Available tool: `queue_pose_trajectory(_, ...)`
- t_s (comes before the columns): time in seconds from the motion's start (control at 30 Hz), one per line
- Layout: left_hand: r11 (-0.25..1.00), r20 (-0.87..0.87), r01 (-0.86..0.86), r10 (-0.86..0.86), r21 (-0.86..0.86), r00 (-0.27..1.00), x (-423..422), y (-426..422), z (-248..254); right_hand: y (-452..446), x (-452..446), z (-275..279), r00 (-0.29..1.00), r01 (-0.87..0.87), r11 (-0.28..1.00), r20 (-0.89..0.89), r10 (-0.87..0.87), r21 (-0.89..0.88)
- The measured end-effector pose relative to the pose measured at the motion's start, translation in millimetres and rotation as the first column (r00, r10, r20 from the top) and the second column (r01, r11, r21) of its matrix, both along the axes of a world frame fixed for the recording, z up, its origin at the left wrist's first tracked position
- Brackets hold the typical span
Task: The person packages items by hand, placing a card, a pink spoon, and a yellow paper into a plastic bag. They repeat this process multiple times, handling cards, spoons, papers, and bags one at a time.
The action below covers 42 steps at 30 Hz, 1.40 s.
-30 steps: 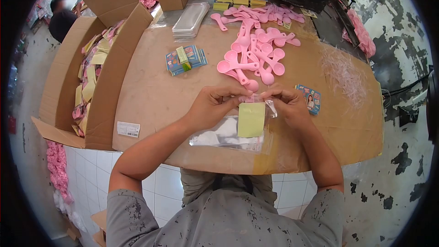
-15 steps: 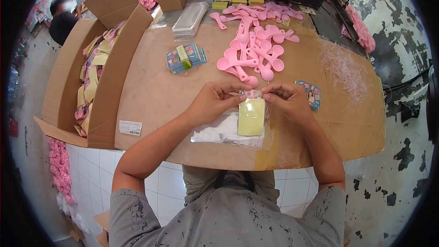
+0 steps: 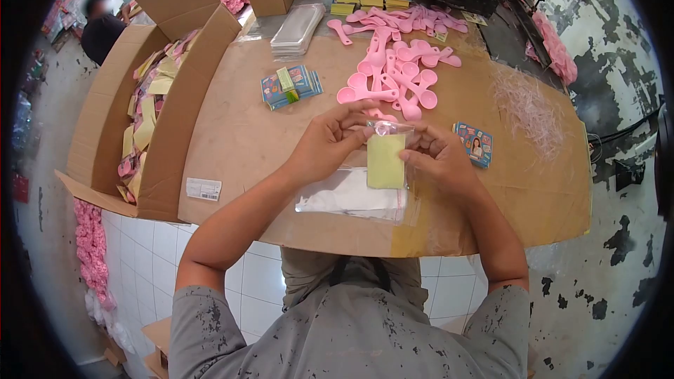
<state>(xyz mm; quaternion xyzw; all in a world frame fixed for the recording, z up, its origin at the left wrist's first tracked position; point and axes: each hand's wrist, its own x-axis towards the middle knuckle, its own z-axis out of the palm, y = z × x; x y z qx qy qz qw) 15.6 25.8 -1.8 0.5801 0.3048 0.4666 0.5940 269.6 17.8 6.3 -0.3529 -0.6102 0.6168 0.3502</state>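
Clear plastic packet: [image 3: 387, 158] held up in front of the chest, just above the cardboard-covered counter [image 3: 246, 140] by the look of it; a pale yellow rectangular card [image 3: 385, 172] and a bit of something pink can be seen in it.

Left hand [image 3: 323, 147]: fingers pinched on the packet's top left corner.

Right hand [image 3: 449, 161]: the right edge is nipped between thumb and fingers, the rest loosely curled.

What's changed: packet's been lifted a touch away from the body, so its top now sits right by the near end of the pink plastic scoops [image 3: 427, 77], and more of the flat clear plastic sleeves [image 3: 337, 193] below is exposed.

Blue printed cards: one banded stack [image 3: 303, 85] laid left of the scoops, a smaller pile [image 3: 484, 154] just beside the right hand.

Big cardboard carton: [image 3: 179, 119] parked at the left, loaded with yellow and pink packets [image 3: 145, 123].

Packet seal: can't be told, too small.
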Motion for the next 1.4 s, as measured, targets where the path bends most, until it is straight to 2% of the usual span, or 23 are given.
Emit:
queue_pose_trajectory(0.07, 1.0, 0.091, -0.008, 0.009, -0.007, 0.996, 5, -3, 8, 1, 2, -4, 1.0, 0.015, 1.0, -0.002, -0.015, 0.017)
queue_pose_trajectory(0.17, 0.971, -0.214, 0.193, -0.22, -0.139, 0.952, -14, -5, 7, -1, 5, 1, 0.999, 0.032, 0.993, -0.029, -0.029, 0.109)
queue_pose_trajectory(0.23, 0.983, -0.254, 0.112, -0.146, -0.144, 0.956, -26, -11, 29, -5, 8, 17, 0.999, 0.032, 0.984, 0.0, -0.033, 0.175)
queue_pose_trajectory(0.27, 0.987, -0.274, 0.07, -0.109, -0.147, 0.955, -36, -13, 37, -5, 15, 26, 0.981, 0.012, 0.94, 0.179, -0.077, 0.34)
queue_pose_trajectory(0.33, 0.983, -0.156, -0.18, 0.173, -0.031, 0.972, -81, -10, 31, 2, 46, 45, 0.844, -0.115, 0.78, 0.474, -0.25, 0.616)
queue_pose_trajectory(0.37, 0.931, 0.012, -0.348, 0.349, 0.109, 0.937, -105, -10, 25, 7, 60, 50, 0.811, -0.072, 0.802, 0.503, -0.3, 0.594)
queue_pose_trajectory(0.4, 0.879, 0.318, -0.475, 0.464, -0.048, 0.827, -128, -6, 27, 10, 75, 52, 0.773, -0.026, 0.822, 0.532, -0.344, 0.569)
queue_pose_trajectory(0.43, 0.81, 0.393, -0.584, 0.52, 0.056, 0.758, -118, -15, 45, 12, 87, 52, 0.733, 0.021, 0.839, 0.562, -0.383, 0.544)
queue_pose_trajectory(0.5, 0.849, 0.406, -0.529, 0.48, 0.01, 0.778, -119, -21, 41, 13, 111, 50, 0.647, -0.108, 0.8, 0.653, -0.394, 0.59)
queue_pose_trajectory(0.53, 0.841, 0.183, -0.52, 0.493, 0.148, 0.85, -112, -25, 31, 14, 116, 50, 0.598, -0.177, 0.776, 0.692, -0.404, 0.605)
queue_pose_trajectory(0.57, 0.835, -0.052, -0.474, 0.506, 0.278, 0.861, -100, -31, 21, 13, 117, 50, 0.616, -0.199, 0.779, 0.694, -0.373, 0.594)
queue_pose_trajectory(0.6, 0.89, -0.308, -0.246, 0.374, 0.384, 0.875, -87, -41, 27, 10, 118, 49, 0.632, -0.22, 0.782, 0.696, -0.341, 0.583)
queue_pose_trajectory(0.63, 0.909, -0.555, 0.009, 0.247, 0.417, 0.794, -72, -52, 35, 8, 118, 48, 0.648, -0.24, 0.785, 0.696, -0.309, 0.571)
queue_pose_trajectory(0.7, 0.834, -0.763, 0.281, 0.231, 0.475, 0.603, -38, -66, 37, 8, 120, 43, 0.575, -0.285, 0.779, 0.75, -0.327, 0.558)
queue_pose_trajectory(0.73, 0.823, -0.802, 0.34, 0.214, 0.455, 0.557, -30, -68, 34, 7, 121, 40, 0.536, -0.307, 0.777, 0.775, -0.336, 0.549)
queue_pose_trajectory(0.8, 0.791, -0.869, 0.455, 0.186, 0.41, 0.459, -19, -66, 26, 7, 121, 36, 0.541, -0.268, 0.809, 0.776, -0.324, 0.524)
queue_pose_trajectory(1.0, 0.792, -0.859, 0.434, 0.209, 0.429, 0.468, -9, -37, 11, 16, 120, 27, 0.564, -0.192, 0.837, 0.756, -0.334, 0.513)
queue_pose_trajectory(1.13, 0.747, -0.783, 0.371, 0.31, 0.552, 0.54, -2, -2, -1, 21, 112, 27, 0.585, -0.183, 0.832, 0.738, -0.335, 0.523)
queue_pose_trajectory(1.23, 0.699, -0.726, 0.367, 0.316, 0.613, 0.611, 6, 23, -4, 24, 105, 21, 0.644, -0.179, 0.812, 0.69, -0.331, 0.556)
queue_pose_trajectory(1.33, 0.726, -0.722, 0.334, 0.313, 0.601, 0.617, 15, 31, -5, 31, 95, 15, 0.685, -0.186, 0.809, 0.664, -0.301, 0.558)
queue_pose_trajectory(1.4, 0.694, -0.693, 0.314, 0.366, 0.648, 0.622, 16, 31, -5, 35, 87, 12, 0.708, -0.198, 0.79, 0.642, -0.294, 0.58)
